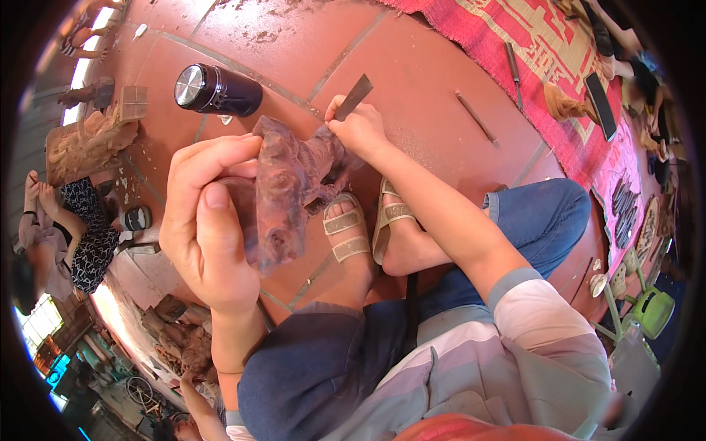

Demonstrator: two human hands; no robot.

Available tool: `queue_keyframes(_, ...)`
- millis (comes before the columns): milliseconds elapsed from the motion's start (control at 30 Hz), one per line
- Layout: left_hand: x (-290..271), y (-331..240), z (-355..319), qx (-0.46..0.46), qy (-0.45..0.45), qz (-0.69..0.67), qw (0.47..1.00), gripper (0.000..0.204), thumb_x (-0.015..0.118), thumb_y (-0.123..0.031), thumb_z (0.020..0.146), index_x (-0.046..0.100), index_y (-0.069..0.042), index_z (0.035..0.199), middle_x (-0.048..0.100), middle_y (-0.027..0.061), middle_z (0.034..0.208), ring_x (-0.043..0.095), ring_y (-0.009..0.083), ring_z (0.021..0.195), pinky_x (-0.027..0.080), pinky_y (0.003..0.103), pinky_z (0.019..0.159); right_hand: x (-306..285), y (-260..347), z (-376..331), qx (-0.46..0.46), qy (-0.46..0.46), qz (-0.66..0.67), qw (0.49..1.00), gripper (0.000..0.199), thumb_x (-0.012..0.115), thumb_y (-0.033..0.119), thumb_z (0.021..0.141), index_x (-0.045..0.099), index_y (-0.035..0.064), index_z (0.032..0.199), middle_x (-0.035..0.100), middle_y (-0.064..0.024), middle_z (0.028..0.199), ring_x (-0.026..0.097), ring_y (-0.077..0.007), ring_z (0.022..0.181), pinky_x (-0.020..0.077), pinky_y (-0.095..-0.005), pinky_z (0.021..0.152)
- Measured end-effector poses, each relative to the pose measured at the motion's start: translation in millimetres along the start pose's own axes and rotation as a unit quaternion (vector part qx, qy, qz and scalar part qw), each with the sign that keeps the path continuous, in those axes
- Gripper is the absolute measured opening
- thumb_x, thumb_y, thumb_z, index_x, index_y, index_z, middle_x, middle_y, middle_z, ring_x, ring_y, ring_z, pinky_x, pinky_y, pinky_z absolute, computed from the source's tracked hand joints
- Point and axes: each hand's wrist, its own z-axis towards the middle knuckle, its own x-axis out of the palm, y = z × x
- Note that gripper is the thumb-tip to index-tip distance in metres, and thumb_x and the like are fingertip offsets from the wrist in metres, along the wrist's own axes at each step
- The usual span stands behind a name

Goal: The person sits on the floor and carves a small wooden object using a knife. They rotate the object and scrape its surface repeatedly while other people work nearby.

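One reddish-brown carved piece, apparently wooden, with rounded relief (282, 187): we hold it raised over the red tiled floor (415, 70). Our left hand (209, 209): fingers curled partway around its left side. Our right hand (360, 132): fingers closed on one flat, dark, straight-edged blade (356, 95), beside the carving's far end; contact between blade and carving we cannot tell. Beyond: one dark, silver-lidded cylindrical flask (239, 92), lying down; rightward, one thin brown rod (476, 118), near a red-and-tan patterned mat (482, 28).
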Motion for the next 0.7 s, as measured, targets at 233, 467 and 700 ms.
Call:
queue_keyframes(233, 0.7, -2.3, 0.8, 0.009, -0.001, 0.017, 1.0, 0.036, 0.042, -0.021, 0.087, 0.057, 0.01, 0.097, 0.055, 0.016, 0.101, 0.052, 0.0211, 0.093, 0.038, 0.029, 0.084, 0.5, -2.9, 10.6, -0.002, -0.009, -0.032, 0.999, 0.006, 0.06, 0.012, 0.067, 0.062, 0.014, 0.073, 0.064, -0.0082, 0.074, 0.063, -0.0253, 0.075, 0.0487, -0.0352, 0.067)
queue_keyframes(467, 1.3, -5.3, 0.3, -0.005, 0.003, 0.019, 1.0, 0.035, 0.041, -0.02, 0.086, 0.057, 0.01, 0.097, 0.055, 0.0169, 0.101, 0.052, 0.0211, 0.093, 0.038, 0.029, 0.084, -3.6, -20.5, 31.1, 0.094, 0.037, 0.031, 0.994, 0.004, 0.06, 0.009, 0.067, 0.059, 0.0114, 0.069, 0.064, -0.0058, 0.071, 0.063, -0.0226, 0.071, 0.0484, -0.0332, 0.064)
queue_keyframes(700, -0.7, -3.4, 0.0, -0.006, 0.005, 0.018, 1.0, 0.035, 0.04, -0.019, 0.086, 0.057, 0.009, 0.097, 0.055, 0.0183, 0.103, 0.052, 0.022, 0.095, 0.038, 0.031, 0.085, -6.2, -24.1, 35.4, 0.171, 0.073, 0.072, 0.98, 0.003, 0.059, 0.011, 0.068, 0.059, 0.0122, 0.07, 0.063, -0.0075, 0.071, 0.062, -0.0253, 0.073, 0.0475, -0.0331, 0.066)
